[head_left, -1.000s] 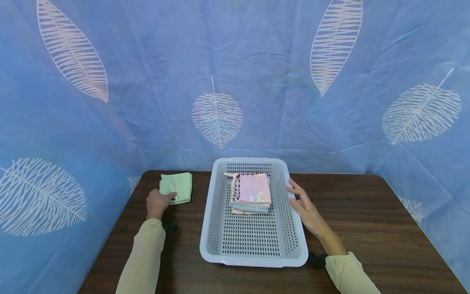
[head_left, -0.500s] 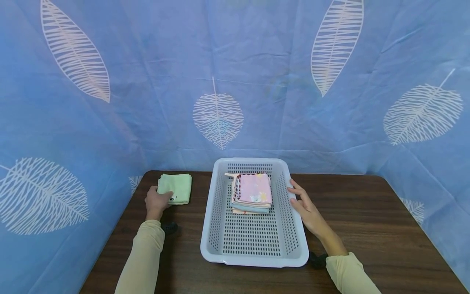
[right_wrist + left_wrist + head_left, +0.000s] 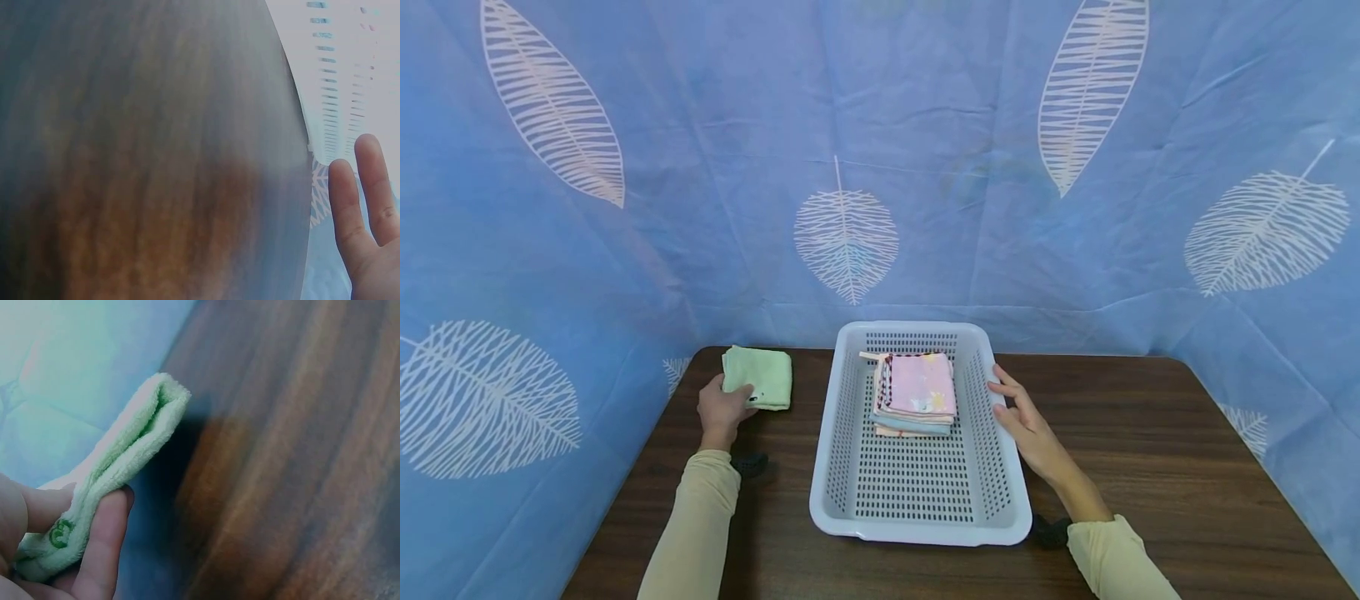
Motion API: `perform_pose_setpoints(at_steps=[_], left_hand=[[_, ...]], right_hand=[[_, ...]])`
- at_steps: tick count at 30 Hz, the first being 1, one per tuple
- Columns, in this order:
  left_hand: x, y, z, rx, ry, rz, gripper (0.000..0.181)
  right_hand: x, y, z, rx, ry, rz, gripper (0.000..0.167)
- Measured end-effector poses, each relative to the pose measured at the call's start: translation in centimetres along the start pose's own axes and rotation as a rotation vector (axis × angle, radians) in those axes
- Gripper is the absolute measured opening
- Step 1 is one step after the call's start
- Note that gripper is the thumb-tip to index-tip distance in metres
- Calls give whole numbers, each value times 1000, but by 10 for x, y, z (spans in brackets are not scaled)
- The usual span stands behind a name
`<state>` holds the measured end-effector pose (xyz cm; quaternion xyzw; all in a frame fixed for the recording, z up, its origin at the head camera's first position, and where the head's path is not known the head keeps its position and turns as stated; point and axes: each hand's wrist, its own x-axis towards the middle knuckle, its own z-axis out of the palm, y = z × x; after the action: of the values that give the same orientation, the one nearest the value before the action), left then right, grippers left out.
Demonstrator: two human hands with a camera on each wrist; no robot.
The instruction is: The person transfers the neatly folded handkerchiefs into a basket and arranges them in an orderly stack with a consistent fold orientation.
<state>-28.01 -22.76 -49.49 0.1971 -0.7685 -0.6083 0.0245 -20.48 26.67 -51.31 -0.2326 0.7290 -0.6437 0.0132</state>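
Note:
A folded light green towel (image 3: 763,375) is pinched along its near left side by my left hand (image 3: 722,410), at the far left of the table. In the left wrist view the green towel (image 3: 134,434) shows its folded edge between thumb and fingers, lifted off the wood. My right hand (image 3: 1033,437) rests with extended fingers at the right rim of a pale grey plastic basket (image 3: 917,532). Inside the basket lies a stack of folded towels (image 3: 920,385), a pink one on top. The right wrist view shows two straight fingers of the right hand (image 3: 369,231) beside the perforated basket wall (image 3: 340,81).
The dark wooden table (image 3: 1150,450) extends on both sides of the basket. Behind it and at the sides hangs a blue cloth (image 3: 955,233) with white leaf prints. Dark wrist bands (image 3: 750,465) show at both wrists.
My left hand has slid its thumb and fingers onto the green towel and raised it slightly off the table. The right hand and the basket stay where they were.

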Motion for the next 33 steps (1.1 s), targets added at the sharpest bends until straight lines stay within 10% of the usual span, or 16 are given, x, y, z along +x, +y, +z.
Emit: perform_pose_setpoints(at_steps=[33], left_hand=[[-20,28,-7,-359,-7,-67,54]], right_hand=[[0,-1,1,-31,28,24,47]])
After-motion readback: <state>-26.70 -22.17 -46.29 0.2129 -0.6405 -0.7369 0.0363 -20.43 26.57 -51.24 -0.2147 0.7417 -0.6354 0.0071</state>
